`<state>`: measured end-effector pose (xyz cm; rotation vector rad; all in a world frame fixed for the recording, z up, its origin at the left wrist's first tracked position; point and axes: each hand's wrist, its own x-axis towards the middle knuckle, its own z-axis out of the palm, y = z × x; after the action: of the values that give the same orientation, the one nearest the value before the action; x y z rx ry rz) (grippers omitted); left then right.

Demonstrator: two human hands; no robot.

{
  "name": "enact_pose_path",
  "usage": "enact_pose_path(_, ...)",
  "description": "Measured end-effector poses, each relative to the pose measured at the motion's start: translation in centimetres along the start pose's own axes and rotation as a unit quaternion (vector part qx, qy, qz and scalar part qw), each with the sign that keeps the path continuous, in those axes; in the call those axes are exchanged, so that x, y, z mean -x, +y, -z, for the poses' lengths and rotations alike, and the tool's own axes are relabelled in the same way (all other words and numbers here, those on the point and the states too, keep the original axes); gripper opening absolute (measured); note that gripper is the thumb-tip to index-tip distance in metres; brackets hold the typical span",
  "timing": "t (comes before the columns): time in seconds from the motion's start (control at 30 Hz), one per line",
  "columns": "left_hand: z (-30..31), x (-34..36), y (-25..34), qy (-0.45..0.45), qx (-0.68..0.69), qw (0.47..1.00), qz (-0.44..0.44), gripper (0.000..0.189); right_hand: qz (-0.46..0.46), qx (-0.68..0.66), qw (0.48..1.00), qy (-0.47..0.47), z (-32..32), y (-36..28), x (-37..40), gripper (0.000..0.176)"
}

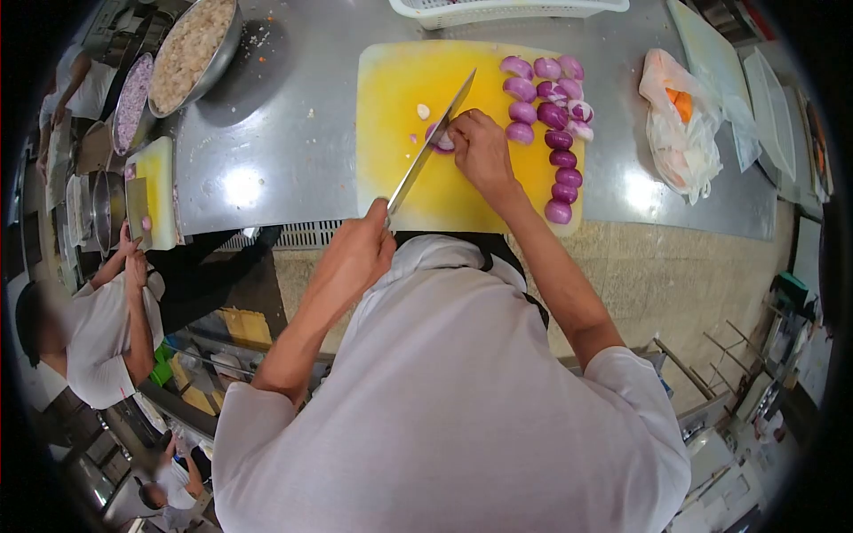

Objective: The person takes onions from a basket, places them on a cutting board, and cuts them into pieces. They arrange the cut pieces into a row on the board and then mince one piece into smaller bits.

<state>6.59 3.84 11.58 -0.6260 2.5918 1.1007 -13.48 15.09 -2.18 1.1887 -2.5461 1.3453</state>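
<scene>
My left hand (360, 249) is closed round the handle of a long kitchen knife (433, 142). Its blade slants up and to the right over a yellow cutting board (386, 80). On the board, my right hand (482, 153) pinches a purple onion piece (443, 139), fingertips close to the blade, which crosses in front of part of the piece. A small white piece (423, 112) lies left of the blade, near some tiny scraps. Along the board's right side, peeled purple onion halves (520, 89) sit in rows, with a line of darker halves (563, 158) running toward me.
A bowl of chopped pale food (195, 53) and another of chopped purple onion (133, 105) stand at left. A person (111, 329) works there at a second board (162, 191). A white plastic basket (511, 11) lies ahead; a plastic bag with something orange (680, 124) sits right.
</scene>
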Motion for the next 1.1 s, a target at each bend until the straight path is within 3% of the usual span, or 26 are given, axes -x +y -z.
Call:
enact_pose_path(0.07,-2.2,-2.6,-1.4,0.030,-0.013,0.999,-0.040,0.028,0.005,-0.018,1.000,-0.002,0.1,0.3,0.0,0.008)
enact_pose_path(0.13,-4.2,-5.9,-2.5,0.063,-0.026,0.995,-0.080,0.029,-0.046,-0.075,0.995,-0.045,0.1,0.9,0.2,0.013)
enact_pose_path(0.23,-4.2,-8.3,-2.0,0.107,0.001,0.987,-0.124,0.029,0.000,-0.095,0.995,-0.028,0.3,0.0,0.8,0.025)
enact_pose_path(0.3,-2.8,-7.6,-1.8,0.089,0.018,0.995,-0.050,0.025,0.011,-0.099,0.994,-0.047,0.3,-0.8,1.3,0.030)
enact_pose_path(0.47,-2.6,-5.1,-3.3,0.082,0.044,0.996,0.014,0.018,0.032,-0.027,0.993,-0.107,0.4,-3.8,3.0,0.038)
enact_pose_path(0.57,-2.8,-5.4,-3.0,0.086,0.048,0.995,0.013,0.018,-0.007,-0.058,0.991,-0.121,0.6,-4.7,3.3,0.031)
enact_pose_path(0.63,-2.2,-5.0,-2.2,0.093,0.033,0.995,-0.008,0.019,0.019,-0.059,0.996,-0.063,0.3,-3.9,3.4,0.019)
enact_pose_path(0.73,-1.7,-3.2,-0.6,0.089,0.013,0.996,-0.012,0.020,0.069,-0.039,0.996,-0.046,-0.3,-3.3,3.5,0.010)
enact_pose_path(0.83,-3.4,-3.7,-0.8,0.059,0.064,0.996,0.028,0.022,0.051,-0.031,0.997,-0.053,-0.4,-3.4,3.5,0.007)
enact_pose_path(0.9,-5.2,-6.4,-1.1,0.113,0.004,0.992,-0.064,0.023,0.045,-0.044,0.997,-0.053,-0.4,-3.4,3.5,0.006)
enact_pose_path(1.03,-1.8,-5.1,1.8,0.054,0.017,0.998,0.006,0.024,0.056,-0.060,0.996,-0.026,-0.6,-3.0,3.8,0.005)
enact_pose_path(1.1,-3.1,-4.0,0.5,0.064,0.024,0.998,0.006,0.023,0.036,-0.068,0.996,-0.034,-0.5,-3.0,3.9,0.005)
